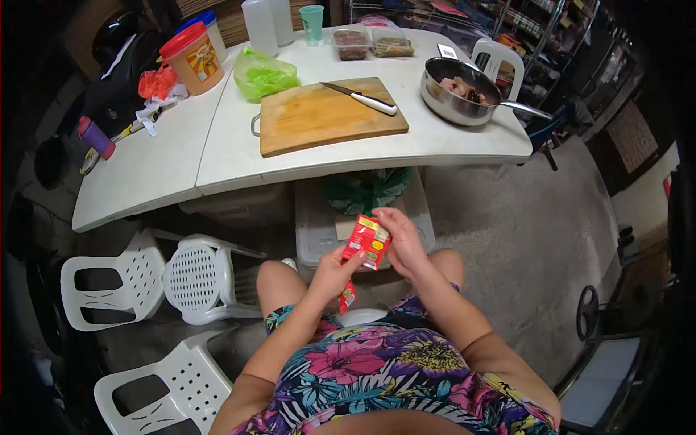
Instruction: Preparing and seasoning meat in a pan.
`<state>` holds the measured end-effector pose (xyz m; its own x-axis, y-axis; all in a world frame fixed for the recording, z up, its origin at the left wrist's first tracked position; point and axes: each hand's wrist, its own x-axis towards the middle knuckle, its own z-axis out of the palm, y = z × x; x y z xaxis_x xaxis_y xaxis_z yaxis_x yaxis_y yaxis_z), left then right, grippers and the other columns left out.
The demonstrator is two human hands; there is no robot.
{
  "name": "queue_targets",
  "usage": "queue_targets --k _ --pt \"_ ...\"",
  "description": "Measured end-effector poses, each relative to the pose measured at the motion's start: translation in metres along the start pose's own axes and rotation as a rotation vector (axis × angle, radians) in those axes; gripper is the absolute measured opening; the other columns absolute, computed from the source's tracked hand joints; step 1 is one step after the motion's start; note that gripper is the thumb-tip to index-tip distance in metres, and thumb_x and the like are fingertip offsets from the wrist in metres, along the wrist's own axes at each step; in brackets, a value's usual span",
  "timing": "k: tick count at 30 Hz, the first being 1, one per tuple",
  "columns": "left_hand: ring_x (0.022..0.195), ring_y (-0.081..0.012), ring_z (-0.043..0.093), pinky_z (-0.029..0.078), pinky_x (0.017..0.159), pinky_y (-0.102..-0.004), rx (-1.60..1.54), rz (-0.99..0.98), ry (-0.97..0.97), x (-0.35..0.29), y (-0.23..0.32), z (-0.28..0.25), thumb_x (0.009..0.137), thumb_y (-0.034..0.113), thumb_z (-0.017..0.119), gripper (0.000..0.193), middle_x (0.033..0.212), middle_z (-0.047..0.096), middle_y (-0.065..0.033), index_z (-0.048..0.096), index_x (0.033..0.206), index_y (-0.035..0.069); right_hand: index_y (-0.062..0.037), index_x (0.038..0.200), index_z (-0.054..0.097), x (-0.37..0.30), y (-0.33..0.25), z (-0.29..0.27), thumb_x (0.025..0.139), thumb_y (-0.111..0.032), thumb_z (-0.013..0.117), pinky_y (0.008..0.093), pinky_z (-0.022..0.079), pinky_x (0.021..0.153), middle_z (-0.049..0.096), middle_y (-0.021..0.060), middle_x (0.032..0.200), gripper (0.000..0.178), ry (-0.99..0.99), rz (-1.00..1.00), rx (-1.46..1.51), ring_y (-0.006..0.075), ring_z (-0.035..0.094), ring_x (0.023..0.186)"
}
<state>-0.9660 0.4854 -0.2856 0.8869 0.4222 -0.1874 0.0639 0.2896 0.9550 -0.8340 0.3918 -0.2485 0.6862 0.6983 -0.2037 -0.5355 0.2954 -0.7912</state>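
Above my lap, my left hand (335,274) is closed on the lower left side of a small red seasoning packet (368,238) with yellow and green print. My right hand (403,245) pinches the packet's upper right edge, fingers curled along it. Below my left hand hangs a second red piece of packet (347,298); whether it joins the first is hidden by the hand. On the table ahead lies a wooden cutting board (319,123), with a white-handled knife (373,102) across its far right part. A steel pan (460,101) holding raw meat pieces stands to the right.
The white folding table (239,165) also carries a green plastic bag (264,75), an orange red-lidded tub (192,59), clear food containers (371,45) and a teal cup (312,25). White plastic chairs (174,380) stand left of me. Beneath the table sits a plastic bin (315,217).
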Motion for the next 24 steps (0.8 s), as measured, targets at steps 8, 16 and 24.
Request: queue_targets --k 8,16,24 --pt "0.069 -0.0157 0.059 0.046 0.063 -0.0264 0.719 0.441 0.176 -0.030 0.051 -0.018 0.081 0.013 0.067 0.020 0.077 0.061 -0.0030 0.067 0.100 0.011 -0.0045 0.096 0.061 -0.016 -0.061 0.011 0.093 -0.028 0.056 0.0236 0.046 0.067 0.062 0.0010 0.085 0.024 -0.233 -0.434 -1.239 0.0084 0.056 0.073" --pt "0.066 -0.0180 0.057 0.046 0.057 -0.0298 1.149 0.993 0.277 -0.051 0.082 -0.031 0.064 0.001 0.068 0.043 0.082 0.058 -0.0052 0.068 0.106 0.012 -0.0027 0.098 0.055 -0.043 -0.046 0.024 0.091 -0.016 0.060 0.0214 0.050 0.059 0.062 0.0036 0.080 0.016 -0.394 0.156 -0.430 0.0083 0.061 0.067" --pt "0.060 -0.0016 0.042 0.030 0.050 -0.0164 -0.113 0.184 0.171 -0.048 0.085 -0.016 0.091 0.010 0.058 0.019 0.090 0.060 -0.0002 0.060 0.106 0.000 -0.0022 0.098 0.054 -0.048 -0.043 0.015 0.090 -0.009 0.059 0.0224 0.051 0.062 0.064 0.0058 0.084 0.011 -0.347 0.021 -0.400 0.0093 0.062 0.069"
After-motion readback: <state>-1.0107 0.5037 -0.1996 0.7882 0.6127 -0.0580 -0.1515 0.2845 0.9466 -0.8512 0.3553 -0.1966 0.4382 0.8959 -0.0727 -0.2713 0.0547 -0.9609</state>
